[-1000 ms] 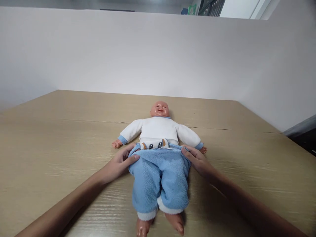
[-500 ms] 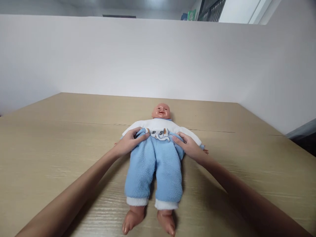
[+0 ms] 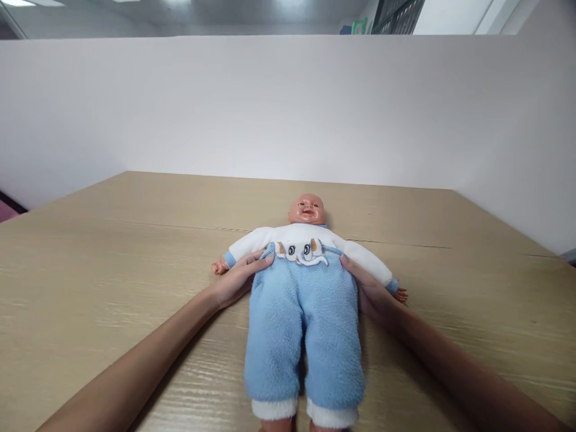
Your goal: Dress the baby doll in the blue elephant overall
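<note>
A baby doll [image 3: 307,210] lies on its back on the wooden table [image 3: 112,264], head away from me. It wears a white top [image 3: 252,241] and fluffy light-blue trousers [image 3: 306,324] with an elephant patch at the waist. My left hand [image 3: 236,277] grips the trousers' waist at the doll's left-hand side in the picture, fingers curled on the fabric. My right hand [image 3: 366,288] holds the waist at the other side, partly tucked beside the doll's body.
A white partition wall [image 3: 288,108] stands along the table's far edge and right side. A seam runs across the tabletop behind the doll. The doll's feet are cut off by the picture's lower edge.
Both hands pulled the trousers' waist up from the doll's belly to its chest. The elephant patch now shows fully, and the doll sits lower and further right in view.
</note>
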`<state>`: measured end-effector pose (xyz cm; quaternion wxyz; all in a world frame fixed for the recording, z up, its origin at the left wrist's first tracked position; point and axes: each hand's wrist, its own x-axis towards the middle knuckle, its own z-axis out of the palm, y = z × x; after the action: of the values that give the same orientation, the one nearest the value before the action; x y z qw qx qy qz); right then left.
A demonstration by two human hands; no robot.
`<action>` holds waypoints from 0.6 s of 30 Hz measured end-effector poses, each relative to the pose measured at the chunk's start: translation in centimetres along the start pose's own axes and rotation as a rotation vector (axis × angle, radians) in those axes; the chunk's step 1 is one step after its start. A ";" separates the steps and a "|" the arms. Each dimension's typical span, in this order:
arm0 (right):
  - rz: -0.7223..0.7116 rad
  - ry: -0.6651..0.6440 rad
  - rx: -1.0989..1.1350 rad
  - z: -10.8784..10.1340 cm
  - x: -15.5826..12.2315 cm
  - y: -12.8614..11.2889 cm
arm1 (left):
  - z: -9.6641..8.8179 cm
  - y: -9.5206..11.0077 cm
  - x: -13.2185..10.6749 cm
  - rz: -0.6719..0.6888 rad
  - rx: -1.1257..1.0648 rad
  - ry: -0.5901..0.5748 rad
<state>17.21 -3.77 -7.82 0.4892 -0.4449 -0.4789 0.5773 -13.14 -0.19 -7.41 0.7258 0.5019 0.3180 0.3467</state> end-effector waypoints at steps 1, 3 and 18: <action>0.038 -0.017 0.034 -0.2 0.0 -0.1 | -0.3 0.2 -0.1 0.009 0.050 0.006; 0.083 -0.083 0.048 -0.9 0.1 -0.5 | -1.2 0.9 -0.5 0.028 0.235 0.047; 0.138 -0.193 0.093 -1.7 -1.5 -0.9 | -2.2 0.5 -0.9 -0.031 0.354 -0.021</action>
<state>19.20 -5.01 -7.12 0.4200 -0.3961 -0.4646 0.6714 -15.52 0.32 -7.47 0.6347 0.6203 0.3741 0.2689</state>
